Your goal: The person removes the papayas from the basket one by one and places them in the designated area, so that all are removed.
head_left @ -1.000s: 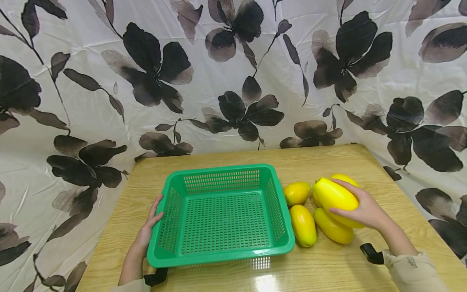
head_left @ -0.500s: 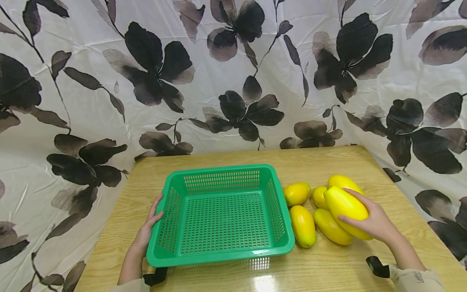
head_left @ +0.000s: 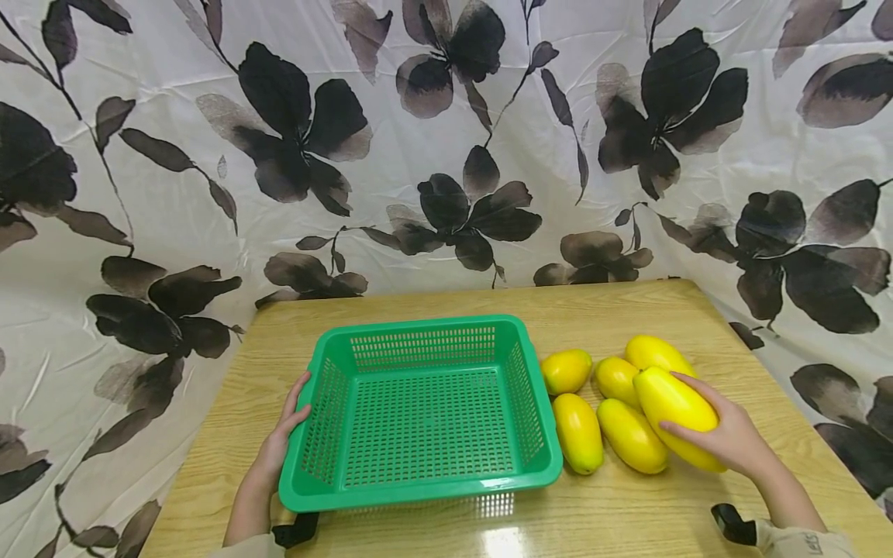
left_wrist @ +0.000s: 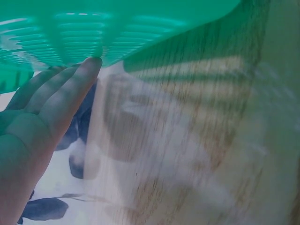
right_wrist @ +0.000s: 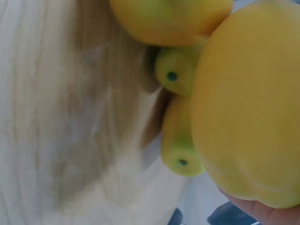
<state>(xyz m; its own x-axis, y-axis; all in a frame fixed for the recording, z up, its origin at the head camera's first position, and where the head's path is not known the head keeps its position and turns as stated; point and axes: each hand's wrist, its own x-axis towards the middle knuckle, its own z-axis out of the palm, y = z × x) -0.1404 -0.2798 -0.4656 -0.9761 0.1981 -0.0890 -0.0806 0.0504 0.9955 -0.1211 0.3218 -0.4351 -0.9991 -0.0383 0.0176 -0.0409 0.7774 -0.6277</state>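
In the head view my right hand (head_left: 732,430) grips a large yellow papaya (head_left: 675,409), thumb on the near side and fingers over the far side. The right wrist view shows the ridged end of this papaya (right_wrist: 248,108) close up, with part of the hand (right_wrist: 262,212) below it. My left hand (head_left: 275,442) rests against the left side of a green plastic basket (head_left: 422,500). Its fingers lie straight along the slotted outer wall in the left wrist view. Nothing lies inside the basket.
Several yellow fruits lie right of the basket: a mango (head_left: 567,370) at its wall, another mango (head_left: 577,434) in front, one mango (head_left: 633,436) beside the papaya, and two fruits behind. The wooden table (head_left: 418,306) meets a flower-printed cloth (head_left: 391,139) at the back.
My right hand has carried the papaya rightward and toward the near edge, uncovering more of the fruits behind it. The left hand and the basket have stayed in place.
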